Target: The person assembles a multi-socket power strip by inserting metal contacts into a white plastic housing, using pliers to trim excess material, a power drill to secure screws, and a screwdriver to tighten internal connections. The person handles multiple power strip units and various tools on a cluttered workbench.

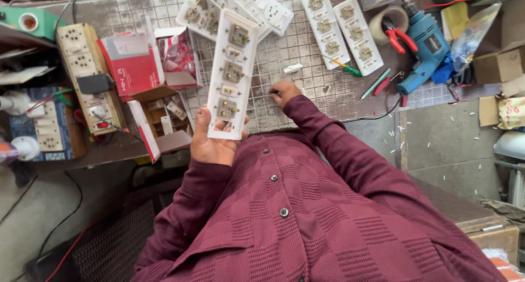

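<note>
Maroon sleeves are filling the lower frame; above them I am holding up a long white switch plate in the left hand, fingers clasped round its lower end, back side facing me at centre frame. Judging by that back, four or five slots are carrying brass-terminal modules, while the lowest opening is standing empty, so I am reckoning fitting as mostly done, one gap left.

The right hand is resting on the desk just right of the plate, fingers curled around something small; I cannot tell what.

More fitted plates are lying at the upper centre. A blue drill is sitting at upper right, a red carton at left.

Wiring state is not readable; the plate's front is hidden.
</note>
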Demonstrator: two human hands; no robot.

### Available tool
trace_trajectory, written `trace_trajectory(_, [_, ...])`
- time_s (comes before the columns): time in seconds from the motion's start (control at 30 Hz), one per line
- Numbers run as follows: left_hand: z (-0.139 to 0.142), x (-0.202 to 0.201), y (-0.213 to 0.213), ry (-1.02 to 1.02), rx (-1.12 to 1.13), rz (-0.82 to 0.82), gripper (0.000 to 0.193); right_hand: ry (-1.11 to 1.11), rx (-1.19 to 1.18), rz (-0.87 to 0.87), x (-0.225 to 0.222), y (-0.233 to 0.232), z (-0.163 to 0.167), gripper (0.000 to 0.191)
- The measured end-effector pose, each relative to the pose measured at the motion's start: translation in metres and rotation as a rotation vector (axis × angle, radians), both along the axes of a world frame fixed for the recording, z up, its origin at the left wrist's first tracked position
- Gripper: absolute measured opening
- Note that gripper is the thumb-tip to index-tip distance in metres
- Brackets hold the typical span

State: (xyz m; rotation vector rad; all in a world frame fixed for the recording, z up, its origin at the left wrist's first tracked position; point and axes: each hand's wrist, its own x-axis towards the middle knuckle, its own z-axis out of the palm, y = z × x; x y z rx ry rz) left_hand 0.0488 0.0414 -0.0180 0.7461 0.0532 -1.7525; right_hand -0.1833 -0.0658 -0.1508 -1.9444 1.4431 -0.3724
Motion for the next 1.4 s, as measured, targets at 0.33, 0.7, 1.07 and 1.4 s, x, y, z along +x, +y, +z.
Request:
trace_trajectory(0.33, [-0.01,0.001,0.014,-0.043,-0.063,0.044,0.036,0.362,0.033,0.258,0.043,-0.015,0.013,0.021])
trace_trajectory(0.7, [0.008,-0.018,-0.007,-0.232,-0.075,-0.027,0.035,-0.801,0.275,-0.338,-0.012,-0.01,0.074,0.015])
trace_trajectory(1.07, [0.011,-0.045,-0.014,-0.379,-0.103,-0.158,0.033,-0.426,-0.316,0.168,0.021,0.029,0.195,0.023])
trace_trajectory(1.4, [0.004,-0.048,-0.014,-0.354,-0.139,-0.178,0.034,-0.339,-0.515,0.211,0.024,0.032,0.198,0.02])
